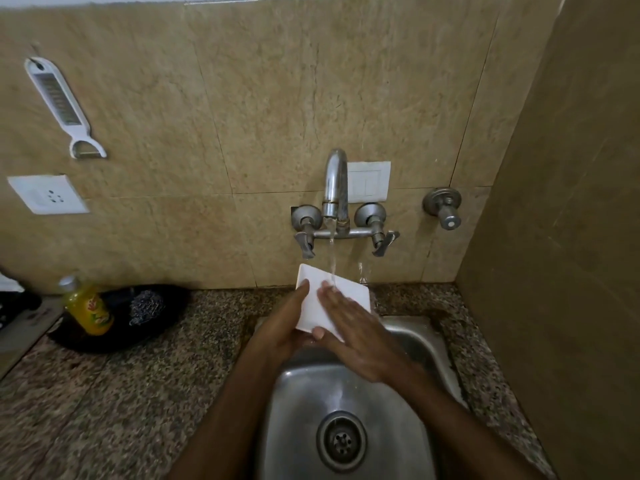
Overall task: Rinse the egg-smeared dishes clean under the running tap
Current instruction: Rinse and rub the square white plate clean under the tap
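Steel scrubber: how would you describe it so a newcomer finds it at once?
Start at the steel sink and look left along the speckled granite counter to the black pan against the wall. The steel scrubber lies inside it, right of the yellow bottle. It is the only grey, wiry, tangled ball there.

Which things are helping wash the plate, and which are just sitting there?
Doing the job:
white plate
tap, running onto the plate
sink
left hand, holding the plate
right hand, flat on the plate

Just sitting there:
yellow bottle
steel scrubber
black pan
peeler, hanging on the wall
wall socket
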